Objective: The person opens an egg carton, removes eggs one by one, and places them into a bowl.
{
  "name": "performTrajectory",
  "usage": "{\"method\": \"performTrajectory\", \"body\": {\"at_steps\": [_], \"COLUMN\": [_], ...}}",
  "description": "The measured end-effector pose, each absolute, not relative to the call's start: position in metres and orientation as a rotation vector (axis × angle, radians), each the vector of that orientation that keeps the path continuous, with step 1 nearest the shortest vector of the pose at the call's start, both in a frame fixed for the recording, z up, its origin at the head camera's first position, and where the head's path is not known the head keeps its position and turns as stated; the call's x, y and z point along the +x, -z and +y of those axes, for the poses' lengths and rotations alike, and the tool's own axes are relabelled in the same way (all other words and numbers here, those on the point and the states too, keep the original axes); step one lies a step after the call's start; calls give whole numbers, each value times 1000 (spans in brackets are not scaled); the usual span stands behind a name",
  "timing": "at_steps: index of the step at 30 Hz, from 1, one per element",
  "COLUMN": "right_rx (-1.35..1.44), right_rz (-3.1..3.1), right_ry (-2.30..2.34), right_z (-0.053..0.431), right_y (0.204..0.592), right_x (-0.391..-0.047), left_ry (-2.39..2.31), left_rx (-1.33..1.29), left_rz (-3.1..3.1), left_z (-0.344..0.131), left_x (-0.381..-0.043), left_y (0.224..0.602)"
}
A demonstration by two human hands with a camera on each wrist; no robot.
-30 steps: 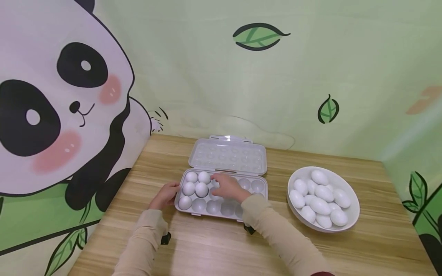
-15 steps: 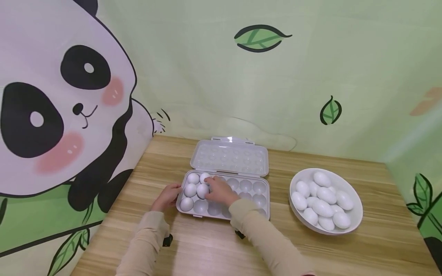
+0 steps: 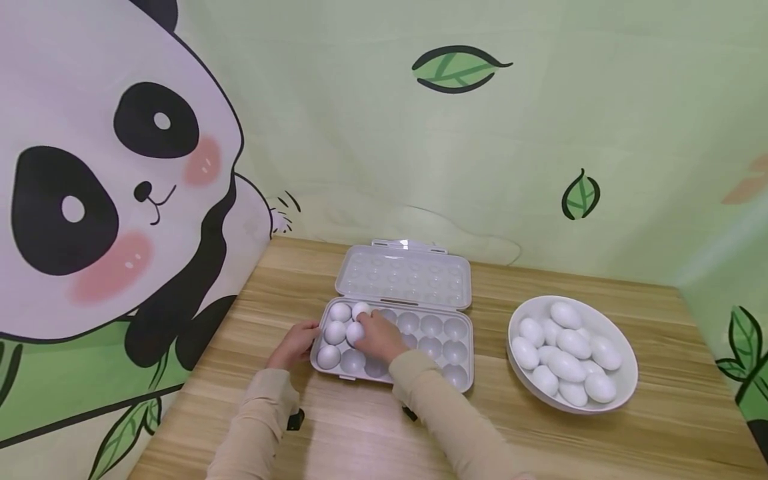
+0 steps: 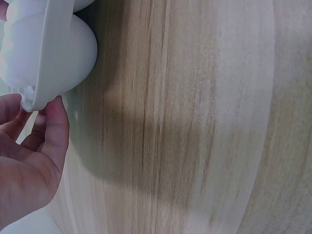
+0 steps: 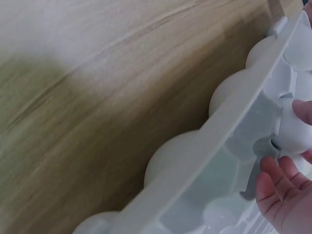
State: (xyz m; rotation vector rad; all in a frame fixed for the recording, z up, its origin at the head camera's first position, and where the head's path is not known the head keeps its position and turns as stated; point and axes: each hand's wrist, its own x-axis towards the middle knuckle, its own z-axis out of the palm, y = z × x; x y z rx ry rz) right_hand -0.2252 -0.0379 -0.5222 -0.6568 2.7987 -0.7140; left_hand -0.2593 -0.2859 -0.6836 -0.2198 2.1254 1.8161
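A light plastic egg box [image 3: 414,393] lies open on the table, its lid [image 3: 405,275] folded back. White eggs fill part of its left end, among them a back-left egg [image 3: 340,311] and a front-left egg [image 3: 329,357]. My right hand [image 3: 381,337] is over the box and pinches an egg [image 5: 295,129] of the middle row between thumb and fingers; in the head view the fingers partly cover that egg and the one behind it. At the box's left end, my left hand [image 3: 295,343] grips the rim [image 4: 36,92] with thumb and fingertips.
To the right of the box stands a white bowl [image 3: 523,373] heaped with white eggs [image 3: 567,365]. Bare cups [image 3: 455,350] show in the box's right part. Behind the table hangs a green cloth [image 3: 336,120] printed with a panda and leaves.
My right hand has moved left and toward me from beside the back-row egg, onto the middle-row egg. The left hand keeps its grip on the rim. The head view has shifted slightly.
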Motion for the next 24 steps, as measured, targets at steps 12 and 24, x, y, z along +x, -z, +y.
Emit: {"method": "performTrajectory", "body": {"at_steps": [12, 24], "right_rx": [-690, -690], "right_rz": [2897, 2894], "right_ry": [688, 767], "right_z": [-43, -43], "right_y": [532, 538], "right_x": [-224, -224], "left_ry": [-1752, -1776], "left_rx": [-381, -382], "left_rz": [2176, 2110], "left_z": [-250, -295], "left_x": [-229, -278], "left_y": [603, 719]}}
